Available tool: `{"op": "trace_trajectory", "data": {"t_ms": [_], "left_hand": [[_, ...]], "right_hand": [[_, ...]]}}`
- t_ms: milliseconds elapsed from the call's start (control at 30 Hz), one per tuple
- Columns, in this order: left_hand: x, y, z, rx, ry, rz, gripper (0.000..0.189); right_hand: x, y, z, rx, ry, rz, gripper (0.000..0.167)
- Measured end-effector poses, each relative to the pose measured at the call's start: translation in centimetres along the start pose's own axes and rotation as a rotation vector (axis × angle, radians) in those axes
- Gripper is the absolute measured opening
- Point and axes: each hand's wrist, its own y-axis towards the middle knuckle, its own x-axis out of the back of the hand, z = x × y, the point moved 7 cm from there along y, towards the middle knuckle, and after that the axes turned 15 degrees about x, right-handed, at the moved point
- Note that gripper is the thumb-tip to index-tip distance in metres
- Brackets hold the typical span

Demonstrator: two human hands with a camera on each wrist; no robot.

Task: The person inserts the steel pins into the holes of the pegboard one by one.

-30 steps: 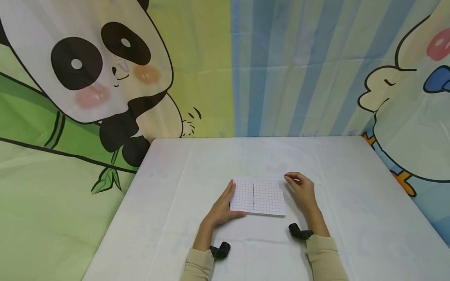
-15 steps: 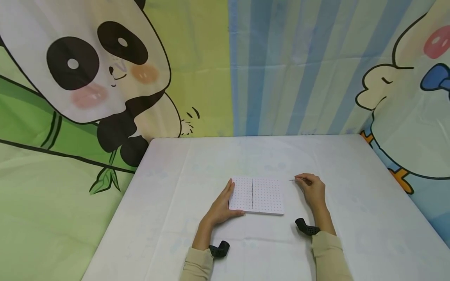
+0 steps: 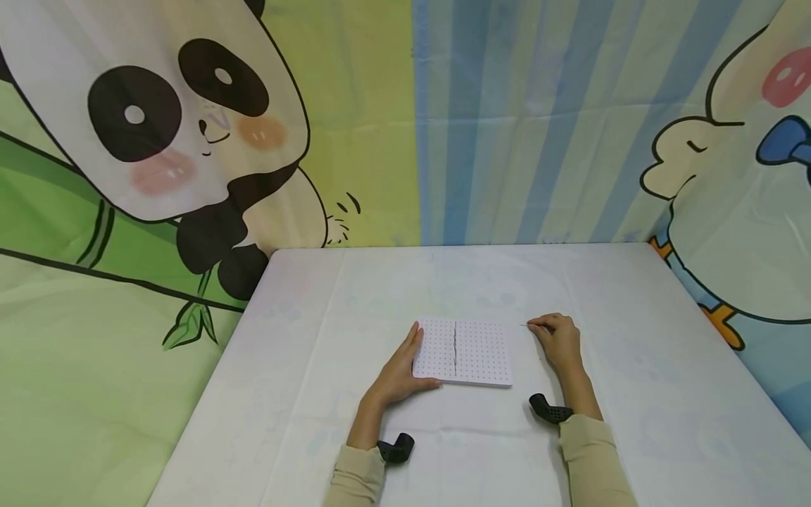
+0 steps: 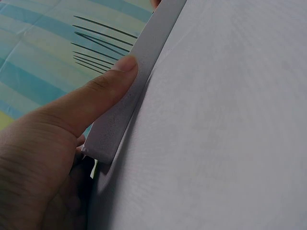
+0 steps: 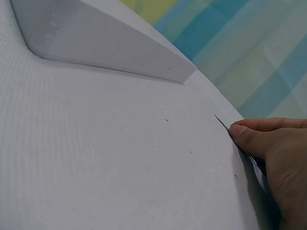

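A white square board (image 3: 481, 352) with a grid of small holes lies on the table. Several thin dark needles (image 3: 455, 348) stand in a row on it; the left wrist view shows these needles (image 4: 103, 45) rising past the board's side (image 4: 144, 52). My left hand (image 3: 398, 373) holds the board at its near left corner, thumb along the front side and fingers along the left side. To the right of the board, my right hand (image 3: 559, 339) pinches a thin needle (image 3: 523, 324) between thumb and fingertips. In the right wrist view, the needle's tip (image 5: 220, 120) points away from the hand.
A white cloth covers the table (image 3: 355, 296). Tiny dark specks (image 5: 166, 120) show on the cloth in the right wrist view. Behind the table hangs a printed curtain (image 3: 355, 127) with a panda and stripes. A black wrist camera (image 3: 395, 448) sits on each wrist.
My right hand has moved a little to the right, away from the board, and the needle in its fingers now shows. The left hand and the board stay in place.
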Motion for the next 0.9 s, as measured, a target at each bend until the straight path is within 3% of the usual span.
{"op": "trace_trajectory", "data": {"t_ms": [633, 900], "left_hand": [[0.03, 0.03, 0.09, 0.011, -0.003, -0.008, 0.116], [-0.03, -0.06, -0.04, 0.004, 0.007, -0.009, 0.115]], "right_hand": [[-0.46, 0.02, -0.03, -0.003, -0.039, 0.05, 0.008], [-0.13, -0.07, 0.52, 0.033, -0.037, 0.028, 0.009]]}}
